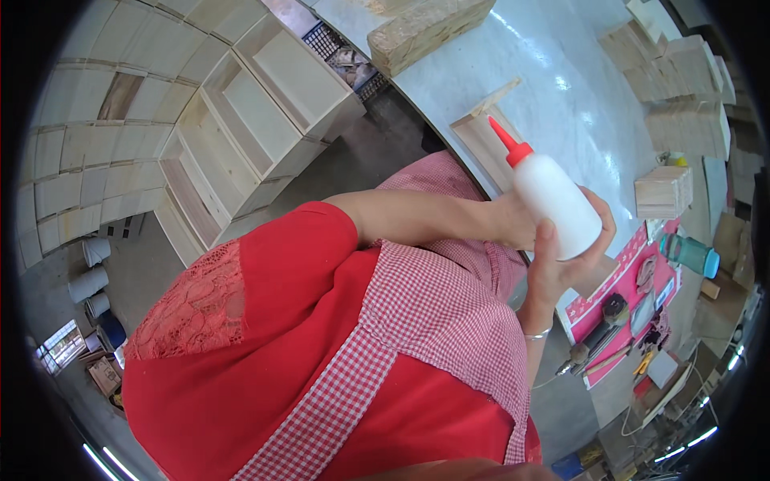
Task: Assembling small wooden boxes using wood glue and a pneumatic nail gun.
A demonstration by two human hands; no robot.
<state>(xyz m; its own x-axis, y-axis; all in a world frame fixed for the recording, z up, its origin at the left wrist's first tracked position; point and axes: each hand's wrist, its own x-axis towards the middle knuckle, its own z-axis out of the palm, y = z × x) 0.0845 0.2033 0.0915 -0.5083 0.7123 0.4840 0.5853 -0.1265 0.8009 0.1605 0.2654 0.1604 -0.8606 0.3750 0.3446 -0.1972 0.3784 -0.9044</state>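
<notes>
A white squeeze bottle [557, 204] with a red pointed nozzle is gripped by my right hand [561, 260], the thumb along its side and the fingers round its base. The bottle is tilted, its nozzle toward the upper left. Beneath the nozzle, at the table's near edge, is a small piece of joined wooden boards [485, 144]; I cannot tell whether the tip touches it. My left hand [513, 220] reaches in beside that wood. Its fingers are hidden behind the bottle, so what they hold does not show.
The shiny table [561, 80] carries a wooden block [429, 34] and stacks of boards [686, 132]. At right, tools lie on a pink cloth [618, 321] near a teal jar [690, 254]. Open wooden boxes [249, 112] stand at left against stacked wooden pieces [88, 136].
</notes>
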